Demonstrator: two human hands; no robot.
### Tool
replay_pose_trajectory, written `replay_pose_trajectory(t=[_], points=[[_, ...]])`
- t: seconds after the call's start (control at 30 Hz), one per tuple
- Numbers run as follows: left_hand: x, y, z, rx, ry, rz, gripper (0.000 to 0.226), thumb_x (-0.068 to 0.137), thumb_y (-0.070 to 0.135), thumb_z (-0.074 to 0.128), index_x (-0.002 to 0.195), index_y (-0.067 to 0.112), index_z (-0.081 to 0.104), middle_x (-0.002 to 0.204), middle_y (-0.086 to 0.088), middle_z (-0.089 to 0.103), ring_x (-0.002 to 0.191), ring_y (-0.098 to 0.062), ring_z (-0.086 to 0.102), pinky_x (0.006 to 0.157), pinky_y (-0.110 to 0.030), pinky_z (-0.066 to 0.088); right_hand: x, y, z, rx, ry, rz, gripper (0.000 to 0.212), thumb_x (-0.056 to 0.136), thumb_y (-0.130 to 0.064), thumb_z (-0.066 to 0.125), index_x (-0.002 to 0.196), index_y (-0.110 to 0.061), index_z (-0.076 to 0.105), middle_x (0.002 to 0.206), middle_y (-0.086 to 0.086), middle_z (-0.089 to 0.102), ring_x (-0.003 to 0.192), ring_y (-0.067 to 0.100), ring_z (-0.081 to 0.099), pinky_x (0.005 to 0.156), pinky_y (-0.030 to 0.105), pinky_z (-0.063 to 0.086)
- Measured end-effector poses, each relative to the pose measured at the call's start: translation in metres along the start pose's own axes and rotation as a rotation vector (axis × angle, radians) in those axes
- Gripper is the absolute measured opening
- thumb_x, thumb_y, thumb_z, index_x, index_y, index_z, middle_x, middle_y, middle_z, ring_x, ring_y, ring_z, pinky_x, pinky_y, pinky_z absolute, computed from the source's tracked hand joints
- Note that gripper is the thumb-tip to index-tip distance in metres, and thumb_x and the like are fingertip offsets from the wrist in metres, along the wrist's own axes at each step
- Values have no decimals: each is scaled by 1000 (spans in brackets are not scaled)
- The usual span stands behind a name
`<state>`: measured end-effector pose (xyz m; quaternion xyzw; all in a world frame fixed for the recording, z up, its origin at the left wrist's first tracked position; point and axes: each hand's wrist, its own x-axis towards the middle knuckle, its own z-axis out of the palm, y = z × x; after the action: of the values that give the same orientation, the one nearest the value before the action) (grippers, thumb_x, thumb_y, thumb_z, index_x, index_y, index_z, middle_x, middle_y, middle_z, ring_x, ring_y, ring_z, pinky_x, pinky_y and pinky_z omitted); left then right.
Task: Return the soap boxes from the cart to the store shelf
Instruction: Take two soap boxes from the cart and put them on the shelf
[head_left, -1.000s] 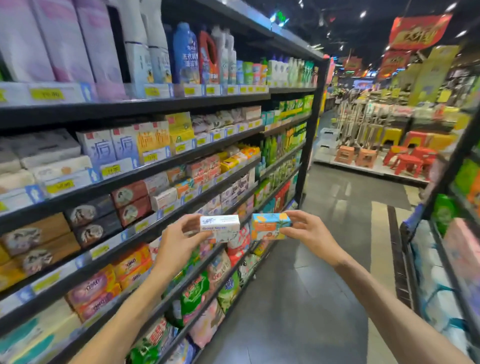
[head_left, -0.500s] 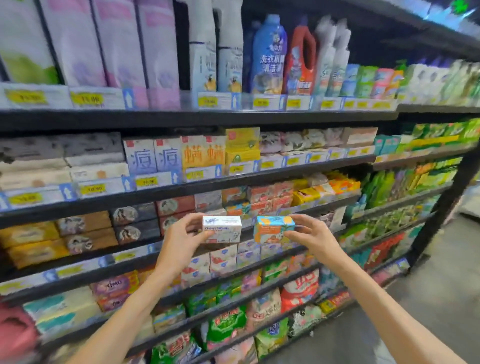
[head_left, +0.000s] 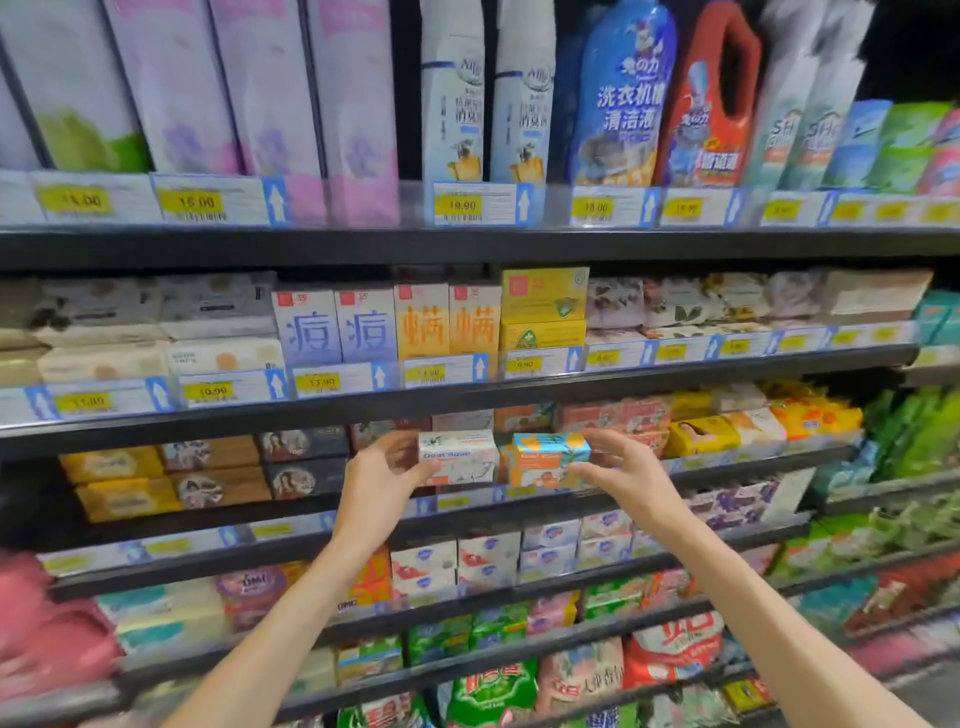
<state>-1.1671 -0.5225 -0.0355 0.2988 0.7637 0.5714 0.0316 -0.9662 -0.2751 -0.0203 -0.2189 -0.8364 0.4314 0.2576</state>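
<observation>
Both hands' grip now nearer the shelf (head_left: 467, 512) — white box (head_left: 457, 457), orange box (head_left: 550, 460).

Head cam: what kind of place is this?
A shop's soap and detergent aisle: tiered shelves with yellow price tags, detergent bottles on top, stacked boxed soaps below.

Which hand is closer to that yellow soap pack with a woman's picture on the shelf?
Right. The right hand, pinching the orange and blue soap box, sits just left of the yellow soap pack. The left hand, holding the white soap box, is farther left.
</observation>
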Motion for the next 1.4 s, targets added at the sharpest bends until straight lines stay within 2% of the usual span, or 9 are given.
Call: replay_pose_trajectory(t=[0.1, 0.37, 0.43, 0.63, 0.87, 0.93, 1.03, 1.17, 1.4], points=[[15, -8, 9, -22, 16, -29, 42, 81, 28, 84, 119, 17, 70, 109, 5, 74, 101, -5, 69, 94, -31, 57, 11, 7, 3, 14, 21, 12, 55, 81, -31, 81, 130, -17, 61, 119, -10, 67, 111, 5, 64, 97, 35, 54], [17, -6, 42, 170, 179, 26, 35, 89, 37, 76, 107, 7, 71, 96, -2, 74, 83, -15, 71, 76, -32, 58, 28, 18, 3, 12, 15, 5, 50, 81, -33, 80, 127, -22, 62, 117, -11, 69, 107, 2, 66, 95, 33, 55], [12, -5, 50, 199, 228, 43, 38, 92, 37, 72, 114, 5, 67, 108, 0, 62, 85, -17, 69, 78, -32, 58, 31, 19, 3, 5, 8, -6, 54, 80, -40, 79, 128, -22, 63, 119, -12, 69, 109, 2, 65, 96, 34, 54], [7, -5, 66, 257, 323, -19, 36, 93, 35, 70, 110, 7, 55, 96, -2, 56, 89, -27, 64, 74, -49, 57, 40, 23, 6, -16, 18, -4, 54, 81, -40, 79, 127, -17, 62, 113, -12, 71, 103, 0, 66, 93, 32, 56], [6, -12, 75, 189, 363, -22, 36, 95, 47, 63, 111, 17, 52, 101, -1, 58, 93, -26, 65, 76, -52, 58, 42, 29, 18, -27, 89, -10, 51, 87, -33, 75, 132, -14, 58, 110, -13, 65, 84, -22, 57, 72, 0, 43], [5, -16, 78, 187, 364, -40, 42, 94, 51, 59, 117, 16, 51, 110, -6, 61, 102, -28, 66, 82, -52, 59, 40, 25, 22, -19, 100, -27, 54, 88, -35, 74, 134, -15, 56, 117, -11, 65, 87, -12, 63, 79, 9, 49], [4, -22, 78, 175, 341, -57, 60, 89, 63, 50, 130, 19, 47, 130, -10, 57, 124, -31, 60, 95, -53, 57, 39, 27, 29, -36, 143, -62, 50, 89, -40, 71, 134, -23, 56, 126, -6, 66, 103, 9, 68, 92, 37, 56], [2, -15, 76, 171, 325, -48, 47, 96, 44, 60, 131, 14, 48, 114, 0, 52, 107, -28, 66, 86, -50, 60, 37, 26, 39, -95, 207, -99, 41, 90, -51, 65, 127, -37, 55, 133, 1, 56, 116, 17, 59, 92, 42, 53], [5, -22, 76, 154, 310, -37, 46, 98, 31, 62, 136, 10, 49, 138, -14, 53, 115, -27, 66, 91, -49, 59, 32, 17, 48, -140, 307, -111, 36, 93, -35, 67, 118, -16, 49, 100, 0, 59, 75, 10, 57, 65, 21, 40]])
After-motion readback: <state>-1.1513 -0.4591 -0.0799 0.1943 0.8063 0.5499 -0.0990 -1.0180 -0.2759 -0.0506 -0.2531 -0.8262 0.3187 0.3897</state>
